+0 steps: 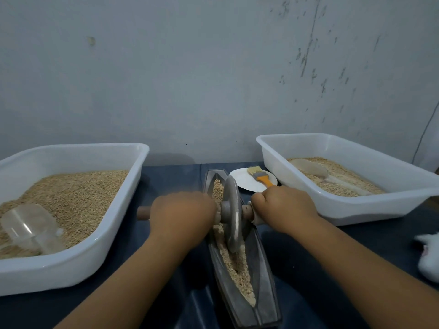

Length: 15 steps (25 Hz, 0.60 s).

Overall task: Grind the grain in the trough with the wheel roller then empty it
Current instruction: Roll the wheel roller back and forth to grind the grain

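- Trough (261,281): long, narrow, dark metal, sits on the blue-covered table (308,269) between the two white tubs; its long axis runs away from the person, leaning slightly left at the far end.
- Grain (237,264) lies along the trough channel, paler and broken in the near half, more whole-looking beyond the wheel.
- Wheel roller (231,210): disc stands on edge in the channel, about mid-length; its wooden axle crosses the trough at right angles.
- Left hand (183,212) grips the axle left of the disc, fingers curled over it; the handle end sticks out past the knuckles.
- Right hand (282,207) grips the right handle likewise, fingers wrapped, close against the hub.
- Both forearms reach forward, roughly parallel, hands level and about equally near the disc.
- Judgement: next stroke runs along the trough axis, toward or away from the body; grinding looks partly done.
- Left tub (114,238) holds whole grain and a clear scoop (31,229); right tub (356,205) holds ground meal; brush (260,178) rests on a white plate (247,184).
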Tool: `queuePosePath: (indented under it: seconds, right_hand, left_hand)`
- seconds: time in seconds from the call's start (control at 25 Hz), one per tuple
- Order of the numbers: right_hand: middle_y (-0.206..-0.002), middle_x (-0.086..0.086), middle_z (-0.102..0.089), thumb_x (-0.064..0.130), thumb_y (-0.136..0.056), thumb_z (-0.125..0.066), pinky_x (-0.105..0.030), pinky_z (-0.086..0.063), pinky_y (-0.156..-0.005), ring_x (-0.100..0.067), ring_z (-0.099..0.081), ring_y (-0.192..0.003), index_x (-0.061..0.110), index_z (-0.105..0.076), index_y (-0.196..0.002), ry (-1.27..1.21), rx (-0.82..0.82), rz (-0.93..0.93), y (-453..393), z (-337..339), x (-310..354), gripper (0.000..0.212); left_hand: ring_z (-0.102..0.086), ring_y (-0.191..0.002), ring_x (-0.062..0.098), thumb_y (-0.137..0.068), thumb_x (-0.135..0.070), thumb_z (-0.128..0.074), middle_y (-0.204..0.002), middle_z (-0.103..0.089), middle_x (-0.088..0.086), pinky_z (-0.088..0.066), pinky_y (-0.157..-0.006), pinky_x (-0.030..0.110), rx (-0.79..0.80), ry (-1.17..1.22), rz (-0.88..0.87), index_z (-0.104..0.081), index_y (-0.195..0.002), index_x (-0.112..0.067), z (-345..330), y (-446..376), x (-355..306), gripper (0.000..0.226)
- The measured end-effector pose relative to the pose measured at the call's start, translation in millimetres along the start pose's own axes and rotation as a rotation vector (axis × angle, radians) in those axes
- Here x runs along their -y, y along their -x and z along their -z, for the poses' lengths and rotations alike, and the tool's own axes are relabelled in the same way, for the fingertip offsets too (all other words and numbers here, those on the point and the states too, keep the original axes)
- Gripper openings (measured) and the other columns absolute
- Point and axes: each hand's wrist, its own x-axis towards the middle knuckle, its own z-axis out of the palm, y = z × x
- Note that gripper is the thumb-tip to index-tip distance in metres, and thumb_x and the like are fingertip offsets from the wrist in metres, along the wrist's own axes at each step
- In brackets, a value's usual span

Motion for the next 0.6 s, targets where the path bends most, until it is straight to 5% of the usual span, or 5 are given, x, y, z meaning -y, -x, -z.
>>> queuePosePath:
  seconds: [0.12, 0.32, 0.4, 0.6]
  right_hand:
    - [-0.062, 0.005, -0.043, 0.037, -0.095, -0.028, -0.028, -0.027, -0.053, -0.012, -0.038, -0.055, 0.022, -0.043, -0.062, -0.007, -0.077, -0.019, -18, -10, 4, 0.039]
    - [-0.075, -0.003, -0.053, 0.021, -0.091, -0.029, -0.032, -0.035, -0.059, -0.024, -0.049, -0.068, 0.012, -0.042, -0.068, -0.111, -0.160, -0.035, -55, -13, 13, 0.029]
    - [-0.078, -0.006, -0.057, 0.019, -0.092, -0.039, -0.031, -0.036, -0.059, -0.027, -0.053, -0.071, 0.011, -0.048, -0.069, -0.109, -0.171, -0.022, -60, -15, 12, 0.025]
    - [-0.064, 0.003, -0.045, 0.037, -0.094, -0.030, -0.030, -0.028, -0.055, -0.019, -0.045, -0.061, 0.021, -0.050, -0.065, -0.085, -0.083, -0.033, -38, -10, 8, 0.039]
  left_hand:
    - [-0.046, -0.047, 0.014, -0.093, -0.039, -0.026, -0.051, -0.044, -0.007, -0.040, -0.051, 0.028, -0.028, -0.010, 0.015, -0.038, -0.054, -0.023, -9, -14, 3, 0.043]
    - [-0.042, -0.039, 0.020, -0.083, -0.021, -0.061, -0.046, -0.039, -0.004, -0.026, -0.043, 0.024, -0.018, -0.170, -0.127, -0.034, -0.053, -0.018, -17, -46, 8, 0.041]
    - [-0.041, -0.044, 0.020, -0.091, -0.024, -0.046, -0.049, -0.032, -0.006, -0.026, -0.045, 0.026, 0.020, -0.179, -0.104, -0.037, -0.056, -0.019, -20, -50, 9, 0.036]
    - [-0.038, -0.046, 0.015, -0.093, -0.030, -0.029, -0.053, -0.037, -0.008, -0.027, -0.048, 0.027, -0.017, -0.113, -0.081, -0.033, -0.060, -0.018, -17, -28, 6, 0.035]
